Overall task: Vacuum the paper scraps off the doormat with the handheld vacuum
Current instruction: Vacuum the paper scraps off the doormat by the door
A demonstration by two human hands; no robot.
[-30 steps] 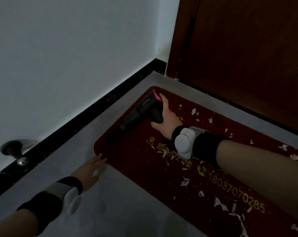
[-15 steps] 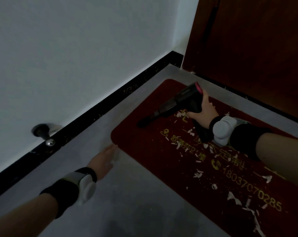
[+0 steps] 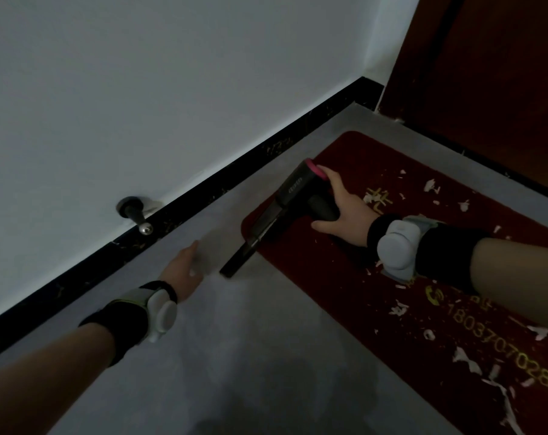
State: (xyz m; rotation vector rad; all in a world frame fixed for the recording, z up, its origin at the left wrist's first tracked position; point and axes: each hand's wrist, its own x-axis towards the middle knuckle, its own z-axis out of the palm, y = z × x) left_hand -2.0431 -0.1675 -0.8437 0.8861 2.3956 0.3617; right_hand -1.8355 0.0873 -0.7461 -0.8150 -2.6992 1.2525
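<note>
A dark red doormat [image 3: 344, 296] with gold lettering lies on the grey floor, right of centre. White paper scraps [image 3: 464, 361] are strewn over its right and lower parts. My right hand [image 3: 344, 208] grips the handle of a black handheld vacuum [image 3: 293, 196] with a pink rear ring. Its long nozzle slants down-left, and the tip reaches past the mat's left corner onto the floor. My left hand [image 3: 183, 271] rests flat on the floor with fingers extended, just left of the nozzle tip.
A white wall with a black skirting board [image 3: 203, 196] runs along the left. A metal door stopper [image 3: 136, 213] juts out from the wall. A dark wooden door [image 3: 492, 89] stands behind the mat. Grey floor [image 3: 235, 356] fills the foreground.
My right hand has swept the vacuum down-left, so the nozzle tip has passed from the mat onto the floor by its corner. My left hand stays on the floor.
</note>
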